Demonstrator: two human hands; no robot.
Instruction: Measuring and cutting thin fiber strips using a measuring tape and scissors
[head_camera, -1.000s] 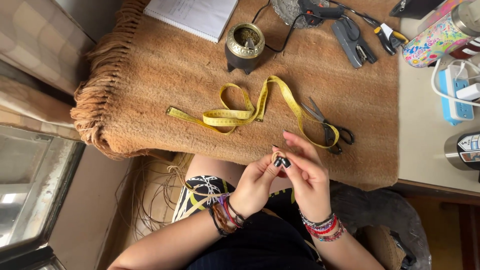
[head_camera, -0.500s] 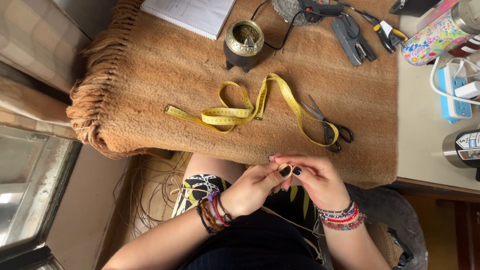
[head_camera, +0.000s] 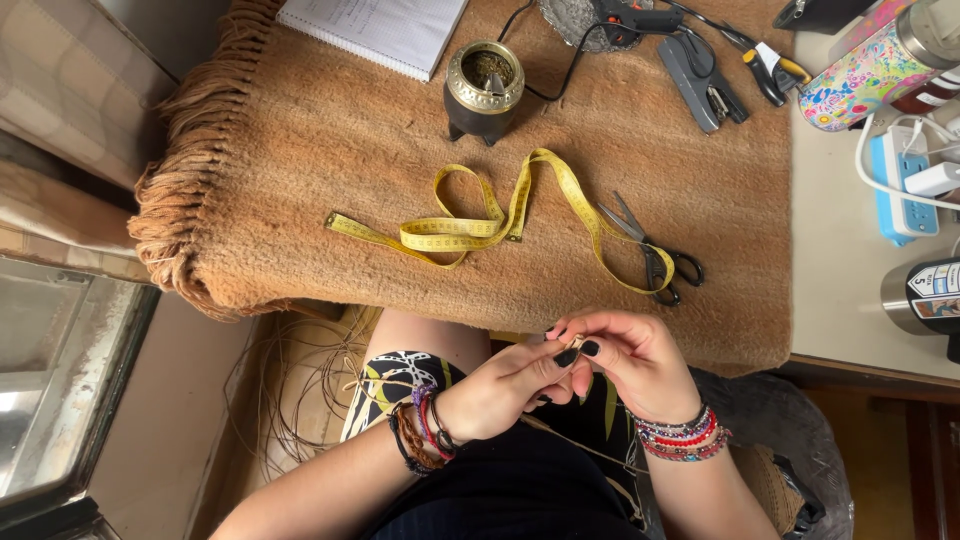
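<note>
Head view: both hands, left (head_camera: 495, 390) and right (head_camera: 635, 365), pinch a thin cord (head_camera: 575, 343) below the blanket edge (head_camera: 480, 315).

Rough woolly blanket (head_camera: 330, 140), glossy metal scissors (head_camera: 652, 250)

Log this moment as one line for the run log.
left hand: pinching thin cord | right hand: pinching same cord, fingertips together | above: tape measure, scissors on brown blanket

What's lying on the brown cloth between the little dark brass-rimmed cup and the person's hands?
In the head view, a yellow measuring tape lies looped on the fringed brown cloth between the cup and the two hands, which pinch thin tan cord. Otherwise bare cloth.
</note>
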